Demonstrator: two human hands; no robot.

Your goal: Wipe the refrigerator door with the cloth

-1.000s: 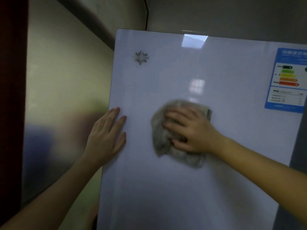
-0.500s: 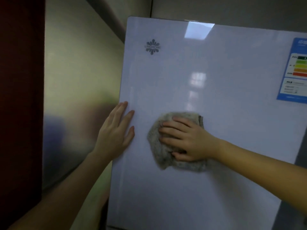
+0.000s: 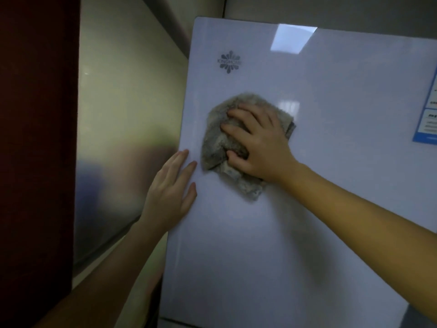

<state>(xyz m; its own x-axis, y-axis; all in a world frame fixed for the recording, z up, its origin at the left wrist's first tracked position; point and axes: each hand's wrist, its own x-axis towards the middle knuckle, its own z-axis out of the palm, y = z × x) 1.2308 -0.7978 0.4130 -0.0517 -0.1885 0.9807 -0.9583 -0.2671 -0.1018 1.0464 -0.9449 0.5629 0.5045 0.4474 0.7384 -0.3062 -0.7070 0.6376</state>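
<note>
The glossy white refrigerator door [image 3: 319,209] fills the right of the head view, with a small flower logo [image 3: 229,62] near its top left corner. A crumpled grey cloth [image 3: 216,143] is pressed flat against the door's upper left area. My right hand [image 3: 257,145] lies on the cloth with fingers spread, gripping it against the door. My left hand [image 3: 171,192] rests flat and open on the door's left edge, just below and left of the cloth.
A blue energy label [image 3: 428,114] sticks to the door's right side. The refrigerator's shiny metal side panel [image 3: 123,138] runs along the left. A dark red surface [image 3: 35,162] borders the far left. A grey wall is behind the top.
My right hand has slid the cloth up the door and closer to its left edge. My left hand has stayed on the door's left edge.
</note>
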